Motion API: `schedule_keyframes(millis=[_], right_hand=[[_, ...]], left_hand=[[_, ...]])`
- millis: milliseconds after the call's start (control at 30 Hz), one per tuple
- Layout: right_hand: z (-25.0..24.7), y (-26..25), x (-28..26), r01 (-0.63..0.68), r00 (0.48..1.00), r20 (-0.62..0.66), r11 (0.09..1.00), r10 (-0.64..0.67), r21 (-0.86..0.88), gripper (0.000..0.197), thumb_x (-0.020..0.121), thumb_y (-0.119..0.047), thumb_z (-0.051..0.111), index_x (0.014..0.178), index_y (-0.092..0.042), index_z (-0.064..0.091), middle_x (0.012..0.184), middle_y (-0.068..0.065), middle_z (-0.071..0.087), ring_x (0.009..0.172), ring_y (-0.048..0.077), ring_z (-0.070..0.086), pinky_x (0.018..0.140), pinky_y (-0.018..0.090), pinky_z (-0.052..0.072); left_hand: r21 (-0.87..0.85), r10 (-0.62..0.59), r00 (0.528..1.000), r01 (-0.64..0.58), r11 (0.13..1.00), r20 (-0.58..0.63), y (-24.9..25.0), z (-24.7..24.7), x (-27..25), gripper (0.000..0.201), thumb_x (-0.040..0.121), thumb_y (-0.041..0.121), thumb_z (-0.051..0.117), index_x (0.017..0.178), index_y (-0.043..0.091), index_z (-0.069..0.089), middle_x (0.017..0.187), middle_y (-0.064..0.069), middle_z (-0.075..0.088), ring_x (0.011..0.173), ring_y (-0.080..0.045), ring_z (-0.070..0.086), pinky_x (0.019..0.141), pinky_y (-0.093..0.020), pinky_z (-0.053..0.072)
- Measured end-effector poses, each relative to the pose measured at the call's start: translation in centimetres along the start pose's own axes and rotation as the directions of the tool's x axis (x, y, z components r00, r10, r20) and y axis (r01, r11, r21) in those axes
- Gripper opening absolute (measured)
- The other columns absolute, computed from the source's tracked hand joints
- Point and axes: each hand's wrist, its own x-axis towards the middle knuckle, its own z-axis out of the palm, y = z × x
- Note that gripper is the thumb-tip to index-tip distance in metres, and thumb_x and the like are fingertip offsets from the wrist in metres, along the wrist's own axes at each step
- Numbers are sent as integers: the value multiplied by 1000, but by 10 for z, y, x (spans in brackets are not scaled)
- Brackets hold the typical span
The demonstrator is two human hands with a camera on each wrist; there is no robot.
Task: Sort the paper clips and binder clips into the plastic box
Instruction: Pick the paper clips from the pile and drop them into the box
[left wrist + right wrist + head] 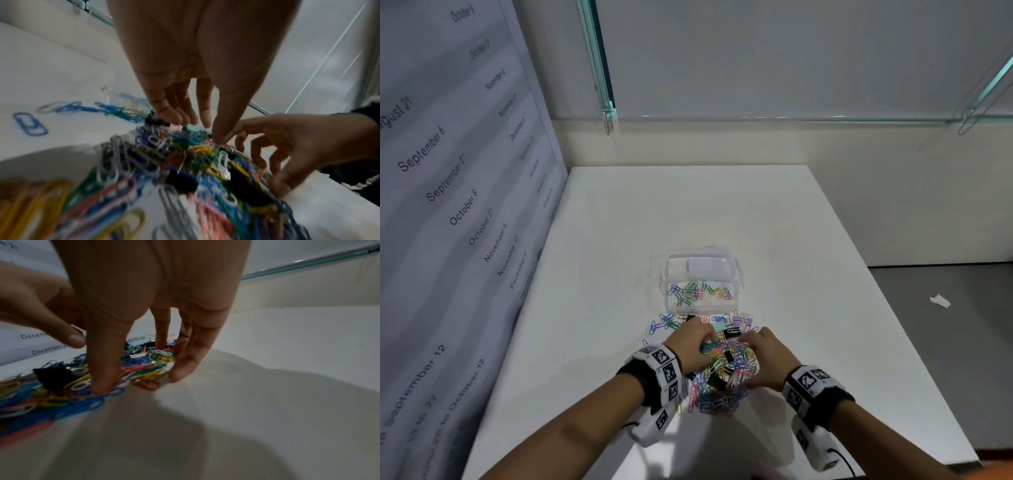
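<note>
Both hands flanked the pile [722, 373]: left hand [693, 346] and right hand [765, 356] fingers spread, holding nothing; box [736, 274] lay just beyond.

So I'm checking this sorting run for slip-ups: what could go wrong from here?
The pile mixes paper clips with black binder clips, so a scoop by the left hand and right hand could well carry both kinds into the plastic box. The clips look tangled; lifting may drag strays across the table. Loose blue clips left of the pile could be missed.
</note>
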Motion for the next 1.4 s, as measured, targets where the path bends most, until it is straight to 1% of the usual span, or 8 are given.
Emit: schedule_keyframes(millis=[200, 467, 633, 900, 1000, 1100, 1333, 1400], right_hand=[[6, -10, 7, 30, 996, -87, 997, -24, 71, 44, 63, -22, 78, 102, -20, 57, 80, -18, 33, 80, 12, 42, 59, 8, 26], [-7, -16, 5, 9, 994, -109, 992, 5, 128, 18, 79, -19, 68, 96, -17, 69, 87, -4, 59, 70, 6, 48, 69, 19, 35], [-17, -13, 6, -11, 991, -131, 987, 32, 159, 15, 81, -9, 61, 89, -15, 73, 74, -9, 58, 61, -8, 45, 57, 5, 34], [-45, -25, 18, -12, 993, -113, 972, 39, 234, 13, 77, -5, 64, 80, -13, 73, 58, -12, 60, 42, -12, 54, 60, 12, 47], [-60, -37, 27, 25, 985, -172, 969, 18, 246, 9, 78, -10, 67, 85, -12, 73, 66, -4, 64, 51, -3, 57, 59, 11, 46], [-72, -51, 39, 44, 973, -231, 965, 17, 257, 10, 80, -10, 65, 87, -12, 72, 74, 0, 64, 61, 9, 59, 61, 15, 49], [-80, -71, 70, 49, 944, -326, 960, 46, 277, 23, 83, -2, 52, 90, -11, 72, 95, 10, 73, 81, 18, 62, 74, 22, 44], [-78, -73, 74, 47, 946, -321, 958, 49, 284, 26, 84, -2, 51, 94, -12, 72, 103, 7, 72, 94, 20, 64, 79, 21, 45]], left_hand=[[18, -24, 999, 25, 1000, -29, -5, 22, -6, 45, 81, 13, 67, 122, 17, 50, 120, -5, 42, 110, -21, 46, 98, -31, 44], [-47, -8, 994, 2, 999, -113, -15, 14, -8, 8, 88, 16, 59, 95, 13, 58, 99, -2, 51, 91, -21, 54, 77, -24, 40], [-231, -96, 977, 51, 972, -189, -20, 7, -7, 6, 86, 10, 62, 92, 11, 62, 67, 9, 47, 60, -3, 43, 56, -10, 35], [-599, -246, 953, 93, 796, -179, -19, -23, 0, 15, 87, 2, 59, 99, 6, 65, 69, -4, 63, 53, -9, 59, 64, -24, 56], [-747, -278, 951, 86, 659, -136, -10, -40, 8, 16, 90, -4, 52, 101, -2, 63, 49, 7, 57, 42, -2, 52, 55, -20, 56], [-791, -328, 931, 78, 607, -160, -9, -53, 23, 24, 91, -10, 40, 105, -9, 60, 82, -12, 67, 46, -2, 59, 45, -12, 51], [-748, -358, 923, 139, 649, -139, -29, -56, 39, 35, 92, -5, 41, 119, 4, 61, 90, -10, 61, 83, -22, 57, 86, -34, 51], [-724, -341, 931, 144, 674, -133, -34, -55, 37, 37, 91, -5, 40, 118, 7, 62, 98, -8, 61, 75, -18, 58, 76, -28, 54]])
